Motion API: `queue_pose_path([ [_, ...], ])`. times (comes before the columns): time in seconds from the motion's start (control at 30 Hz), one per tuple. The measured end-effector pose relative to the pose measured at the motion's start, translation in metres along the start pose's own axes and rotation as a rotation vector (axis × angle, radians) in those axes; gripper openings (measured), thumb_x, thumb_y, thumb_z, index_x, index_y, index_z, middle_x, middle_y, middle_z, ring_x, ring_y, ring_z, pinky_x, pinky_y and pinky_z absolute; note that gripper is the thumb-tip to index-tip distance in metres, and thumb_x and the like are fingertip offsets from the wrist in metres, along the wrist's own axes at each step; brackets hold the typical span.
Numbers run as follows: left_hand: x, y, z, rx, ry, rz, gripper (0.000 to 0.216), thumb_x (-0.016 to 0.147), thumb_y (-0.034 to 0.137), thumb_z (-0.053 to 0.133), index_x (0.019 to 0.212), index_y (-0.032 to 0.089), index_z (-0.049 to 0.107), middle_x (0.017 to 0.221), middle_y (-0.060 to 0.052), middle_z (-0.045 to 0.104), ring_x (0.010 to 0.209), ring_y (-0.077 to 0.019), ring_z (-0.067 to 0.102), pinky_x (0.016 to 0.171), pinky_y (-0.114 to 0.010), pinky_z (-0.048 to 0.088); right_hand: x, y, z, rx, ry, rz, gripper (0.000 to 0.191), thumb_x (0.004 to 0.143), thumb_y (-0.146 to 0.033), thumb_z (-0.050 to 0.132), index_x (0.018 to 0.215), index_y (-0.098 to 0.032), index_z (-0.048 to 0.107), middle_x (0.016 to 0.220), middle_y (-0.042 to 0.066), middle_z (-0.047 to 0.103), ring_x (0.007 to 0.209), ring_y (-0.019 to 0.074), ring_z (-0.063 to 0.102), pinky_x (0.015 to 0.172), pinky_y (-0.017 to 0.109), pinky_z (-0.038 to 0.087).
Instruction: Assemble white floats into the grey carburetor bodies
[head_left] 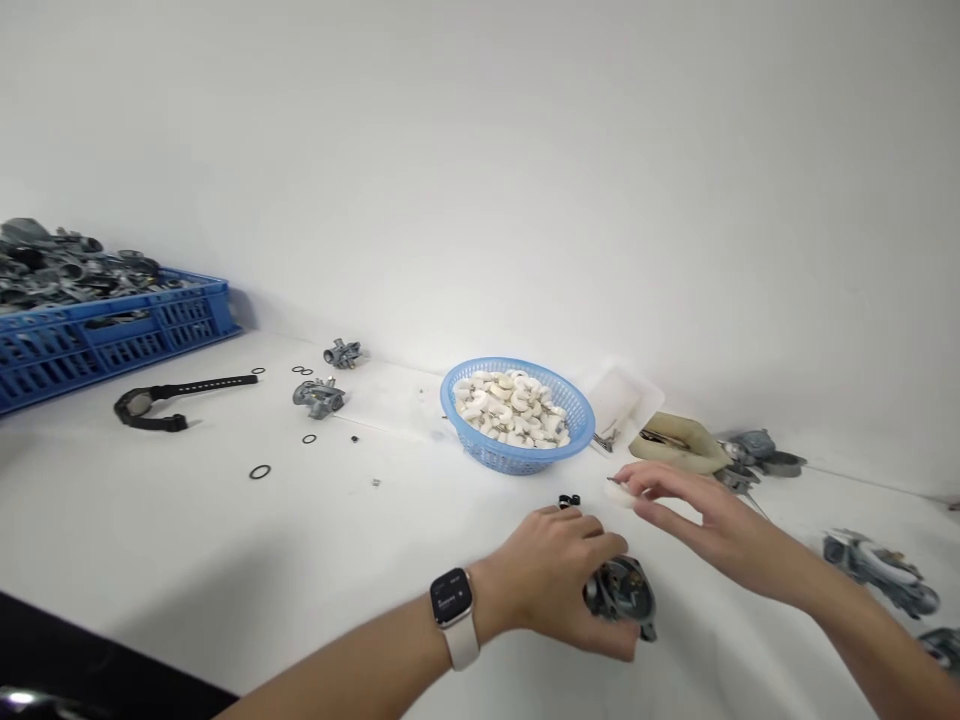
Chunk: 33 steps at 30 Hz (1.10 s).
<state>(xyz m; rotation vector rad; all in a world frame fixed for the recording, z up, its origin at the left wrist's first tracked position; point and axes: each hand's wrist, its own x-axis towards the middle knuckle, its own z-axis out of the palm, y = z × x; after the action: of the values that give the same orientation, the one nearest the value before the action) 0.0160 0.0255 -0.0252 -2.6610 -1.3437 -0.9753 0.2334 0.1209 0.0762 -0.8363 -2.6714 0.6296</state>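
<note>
While the left hand (551, 580) clenches its fingers (600, 547) on the stiff, likely heavy metal part (626, 597), the right hand (701, 520) pinches a light white piece (621, 494).

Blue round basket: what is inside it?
The blue basket holds a heap of white curved parts with small metal bits. Its bottom is covered by them.

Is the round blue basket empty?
No, the round blue basket holds a heap of small white parts.
</note>
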Motion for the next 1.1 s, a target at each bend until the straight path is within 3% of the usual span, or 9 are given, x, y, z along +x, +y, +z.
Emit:
queue_pose_path([
  [0.1,0.001,-0.002,-0.005,-0.039,-0.028,-0.059,0.065,0.074,0.071,0.076,0.113,0.02,0.068,0.089,-0.005,0.071,0.079,-0.0263,0.071,0.073,-0.037,0.055,-0.028,0.002,0.01,0.031,0.007,0.017,0.027,0.104,-0.056,0.059,0.109,-0.031,0.07,0.138,0.005,0.069,0.133,0.0318,0.062,0.103,0.04,0.06],
  [0.3,0.004,0.0,-0.008,-0.049,-0.03,-0.07,0.047,0.072,0.064,0.078,0.087,0.022,0.065,0.076,-0.002,0.067,0.07,-0.0225,0.065,0.07,-0.036,0.053,-0.046,0.007,0.034,0.185,0.097,-0.016,0.022,0.098,-0.053,0.069,0.104,-0.031,0.069,0.117,0.004,0.076,0.118,0.0284,0.07,0.096,0.037,0.063],
  [0.4,0.005,0.002,-0.01,-0.064,-0.03,-0.073,0.046,0.071,0.061,0.081,0.089,0.021,0.067,0.076,-0.001,0.067,0.069,-0.0212,0.063,0.07,-0.035,0.052,-0.052,0.009,0.044,0.233,0.096,-0.024,0.026,0.098,-0.051,0.07,0.117,-0.032,0.068,0.125,0.006,0.074,0.121,0.0288,0.07,0.101,0.041,0.061],
  [0.53,0.005,0.004,-0.012,-0.13,-0.055,-0.078,0.043,0.07,0.049,0.085,0.097,0.02,0.069,0.082,-0.001,0.071,0.074,-0.0213,0.065,0.074,-0.034,0.053,-0.059,0.01,0.051,0.262,0.0,-0.044,0.036,0.103,-0.044,0.064,0.138,-0.036,0.059,0.139,0.007,0.067,0.132,0.0286,0.063,0.112,0.046,0.055],
  [0.67,0.007,0.006,-0.019,-0.185,-0.107,-0.123,0.043,0.07,0.043,0.087,0.103,0.021,0.07,0.09,-0.002,0.073,0.08,-0.0225,0.067,0.078,-0.034,0.053,-0.062,0.009,0.051,0.312,-0.074,-0.047,0.038,0.107,-0.042,0.057,0.145,-0.04,0.053,0.145,0.006,0.061,0.136,0.0278,0.058,0.114,0.049,0.052],
  [0.93,0.011,-0.009,-0.04,-0.235,-0.192,-0.25,0.07,0.066,0.064,0.091,0.118,0.022,0.071,0.108,-0.004,0.074,0.096,-0.0282,0.071,0.082,-0.036,0.052,-0.058,0.01,0.049,0.329,-0.146,-0.058,0.04,0.109,-0.036,0.052,0.149,-0.044,0.05,0.15,0.002,0.058,0.145,0.0249,0.05,0.118,0.046,0.049],
  [1.1,0.011,-0.016,-0.048,-0.332,-0.237,-0.311,0.07,0.067,0.068,0.091,0.119,0.024,0.074,0.111,-0.004,0.075,0.1,-0.0281,0.07,0.086,-0.036,0.051,-0.057,0.01,0.05,0.326,-0.14,0.003,0.044,0.106,-0.04,0.059,0.15,-0.041,0.051,0.155,0.004,0.055,0.146,0.0279,0.048,0.122,0.049,0.045],
])
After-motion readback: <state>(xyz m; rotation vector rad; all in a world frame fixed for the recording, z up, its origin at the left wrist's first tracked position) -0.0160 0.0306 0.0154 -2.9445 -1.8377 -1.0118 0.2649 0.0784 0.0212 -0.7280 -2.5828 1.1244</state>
